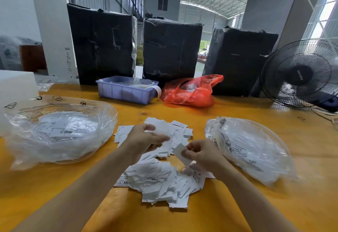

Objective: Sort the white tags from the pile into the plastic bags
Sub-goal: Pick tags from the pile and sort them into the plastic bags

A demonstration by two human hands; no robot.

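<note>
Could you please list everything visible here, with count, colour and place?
table: one, yellow, underneath everything
white tags: one loose pile, centre
plastic bags: two, clear, either side of pile
bin: one, lilac, behind pile
red bag: one, right of bin
wrapped bales: three, black, back edge
fan: one, black, far right
left hand: holds tags over pile
right hand: pinches one tag

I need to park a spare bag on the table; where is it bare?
Bare wood lies between the tag pile and the purple bin, and along the near edge on both sides of the forearms. The middle is crowded: the left bag and right bag flank the pile, and the red bag sits behind.
</note>
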